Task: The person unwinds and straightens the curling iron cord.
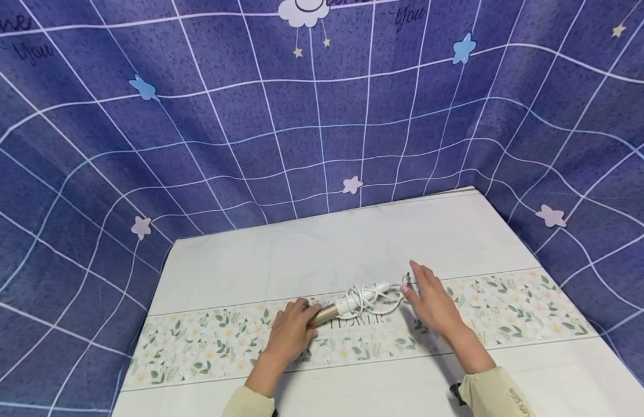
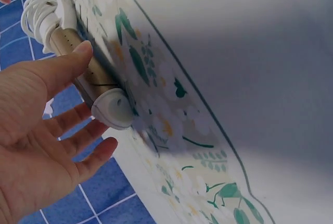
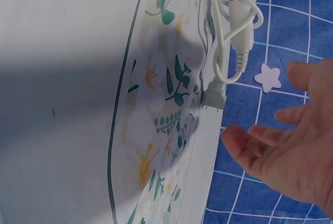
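Observation:
A curling iron point(image 1: 326, 313) with a gold barrel and a white handle lies across the flowered band of the tabletop. Its white cord point(image 3: 219, 31) is wound in loops around the handle, and the plug point(image 3: 214, 97) hangs off that end. My left hand point(image 1: 289, 332) holds the barrel near its white end cap point(image 2: 113, 110); in the left wrist view the thumb lies over the barrel and the index finger is partly hidden behind it. Beside the plug, my right hand point(image 1: 435, 306) is spread with its fingers apart, gripping nothing.
The white table point(image 1: 322, 243) has a flower-patterned strip point(image 1: 212, 341) with printed lettering. A blue curtain point(image 1: 280, 150) with white grid lines and stars hangs along the back and both sides of the table.

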Demonstrator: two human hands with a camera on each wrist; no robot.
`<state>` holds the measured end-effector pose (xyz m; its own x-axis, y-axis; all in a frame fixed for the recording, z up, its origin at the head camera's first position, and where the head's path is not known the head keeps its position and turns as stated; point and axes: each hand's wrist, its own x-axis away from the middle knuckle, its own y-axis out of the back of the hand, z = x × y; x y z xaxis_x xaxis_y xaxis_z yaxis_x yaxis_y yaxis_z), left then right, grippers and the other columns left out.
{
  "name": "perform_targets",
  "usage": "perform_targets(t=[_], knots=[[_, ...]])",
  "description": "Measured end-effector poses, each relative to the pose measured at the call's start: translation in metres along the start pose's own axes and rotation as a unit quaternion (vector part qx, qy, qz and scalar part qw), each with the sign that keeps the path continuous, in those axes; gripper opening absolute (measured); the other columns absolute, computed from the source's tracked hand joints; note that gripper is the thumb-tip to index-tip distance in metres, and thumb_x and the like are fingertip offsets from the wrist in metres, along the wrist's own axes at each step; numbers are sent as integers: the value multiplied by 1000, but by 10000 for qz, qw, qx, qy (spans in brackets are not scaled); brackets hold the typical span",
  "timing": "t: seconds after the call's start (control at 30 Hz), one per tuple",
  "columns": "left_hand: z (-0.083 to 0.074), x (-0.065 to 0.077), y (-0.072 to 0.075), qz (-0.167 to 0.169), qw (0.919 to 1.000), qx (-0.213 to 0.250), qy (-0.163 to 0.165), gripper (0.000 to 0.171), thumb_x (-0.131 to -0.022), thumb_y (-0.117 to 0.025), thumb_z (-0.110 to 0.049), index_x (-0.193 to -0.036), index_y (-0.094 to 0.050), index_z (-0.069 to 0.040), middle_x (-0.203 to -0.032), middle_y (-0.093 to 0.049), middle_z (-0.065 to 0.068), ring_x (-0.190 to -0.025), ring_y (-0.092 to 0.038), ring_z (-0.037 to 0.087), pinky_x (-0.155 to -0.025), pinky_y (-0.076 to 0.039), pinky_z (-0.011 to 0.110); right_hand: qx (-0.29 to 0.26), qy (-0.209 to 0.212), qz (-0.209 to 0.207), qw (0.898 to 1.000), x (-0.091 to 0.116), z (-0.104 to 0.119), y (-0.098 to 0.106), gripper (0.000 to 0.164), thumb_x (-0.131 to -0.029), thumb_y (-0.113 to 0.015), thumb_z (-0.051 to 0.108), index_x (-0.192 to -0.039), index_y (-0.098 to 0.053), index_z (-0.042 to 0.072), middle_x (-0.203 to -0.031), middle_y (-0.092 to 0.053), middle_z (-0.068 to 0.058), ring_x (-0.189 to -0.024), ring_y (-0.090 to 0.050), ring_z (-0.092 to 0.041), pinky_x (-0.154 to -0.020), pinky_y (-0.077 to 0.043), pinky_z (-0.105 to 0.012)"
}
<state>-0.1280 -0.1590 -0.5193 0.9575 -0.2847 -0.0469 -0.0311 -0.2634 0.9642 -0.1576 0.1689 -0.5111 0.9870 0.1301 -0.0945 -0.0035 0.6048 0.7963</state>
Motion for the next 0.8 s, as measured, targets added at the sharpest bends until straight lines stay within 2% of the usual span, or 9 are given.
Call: perform_targets(t=[0.13,0.4,0.8], knots=[[-1,0,-2,-54,9999,-37,-83,54,-80,-77,-21,-131,-59,-21,-127,-54,8,-113,-51,26,-89,-44,49,-15,-79,10,10000,1,0,-1,67,-101,-44,41,-153,-19,8,-151,-26,-25,-134,-30,-48,-96,-34,-66],[-2,-2,-6,-202,9995,-87,-228,57,-77,-79,-13,-131,-59,-17,-114,-55,3,-96,-52,19,-73,-45,38,52,-183,21,9998,2,2,-3,67,-101,-44,41,-153,-19,7,-150,-28,-26,-132,-33,-50,-93,-37,-66],[-4,-3,-8,-333,9992,-13,-213,56,-76,-78,-9,-128,-61,-16,-104,-54,-1,-85,-50,14,-66,-44,31,12,-133,-46,9999,2,6,-6,65,-100,-48,36,-152,-23,4,-146,-33,-27,-127,-39,-50,-89,-41,-65]])
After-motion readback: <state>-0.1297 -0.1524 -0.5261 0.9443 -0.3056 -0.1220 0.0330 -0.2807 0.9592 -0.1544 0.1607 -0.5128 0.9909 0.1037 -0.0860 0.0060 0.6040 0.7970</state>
